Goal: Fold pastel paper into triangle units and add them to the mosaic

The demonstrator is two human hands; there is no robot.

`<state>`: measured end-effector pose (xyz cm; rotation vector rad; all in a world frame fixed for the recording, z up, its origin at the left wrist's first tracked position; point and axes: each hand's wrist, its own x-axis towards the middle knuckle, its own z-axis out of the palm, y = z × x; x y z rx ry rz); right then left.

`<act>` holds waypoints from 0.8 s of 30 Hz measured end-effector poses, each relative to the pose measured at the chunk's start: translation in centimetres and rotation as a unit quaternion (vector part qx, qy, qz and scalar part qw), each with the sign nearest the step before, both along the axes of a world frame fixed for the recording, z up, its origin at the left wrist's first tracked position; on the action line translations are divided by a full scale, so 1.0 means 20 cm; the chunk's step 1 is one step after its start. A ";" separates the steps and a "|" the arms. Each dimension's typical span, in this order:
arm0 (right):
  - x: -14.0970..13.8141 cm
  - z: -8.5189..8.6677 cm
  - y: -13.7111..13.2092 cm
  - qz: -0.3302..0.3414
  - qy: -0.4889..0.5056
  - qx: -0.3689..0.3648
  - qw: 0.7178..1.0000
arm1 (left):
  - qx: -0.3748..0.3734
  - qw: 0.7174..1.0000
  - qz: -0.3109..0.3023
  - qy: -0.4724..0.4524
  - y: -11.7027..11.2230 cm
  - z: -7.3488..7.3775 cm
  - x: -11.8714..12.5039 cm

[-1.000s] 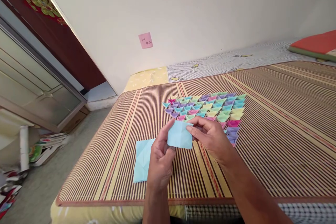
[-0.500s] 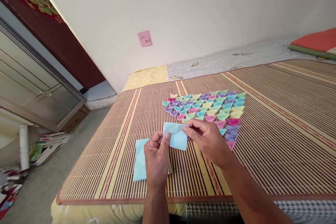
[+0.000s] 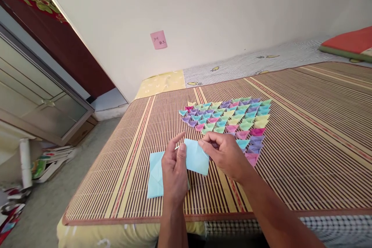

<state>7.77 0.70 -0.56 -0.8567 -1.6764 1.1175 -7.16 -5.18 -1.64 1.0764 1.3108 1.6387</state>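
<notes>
A folded light blue paper is held up between my two hands above the mat. My right hand pinches its upper right corner between thumb and index finger. My left hand has its thumb at the paper's left edge, the index finger raised away from it; the other fingers are partly hidden. Under and beside my left hand lies a stack of creased light blue paper, partly covered by the wrist. Beyond the hands, several rows of small folded paper pieces in mixed pastel colours cover part of the mat.
The striped bamboo mat lies on a bed with a yellow and checked cover. A pink note sticks to the wall. At far right is a folded red and green cloth. Papers and a white roll are on the floor at left.
The blue paper has turned in my hands and now shows a smoother face, slightly lower. My left index finger has lifted away from it.
</notes>
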 end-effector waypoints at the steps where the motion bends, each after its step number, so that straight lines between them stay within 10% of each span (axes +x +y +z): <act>1: 0.00 -0.01 0.01 -0.003 0.003 -0.010 1.000 | -0.003 1.000 -0.016 0.014 0.00 0.01 -0.01; 7: -0.01 -0.04 0.03 0.005 0.017 -0.055 0.998 | -0.046 0.987 -0.141 -0.068 0.01 0.01 -0.05; 24: 0.12 0.07 0.00 0.152 -0.046 0.095 0.983 | -0.105 0.958 -0.123 -0.236 0.07 -0.05 -0.07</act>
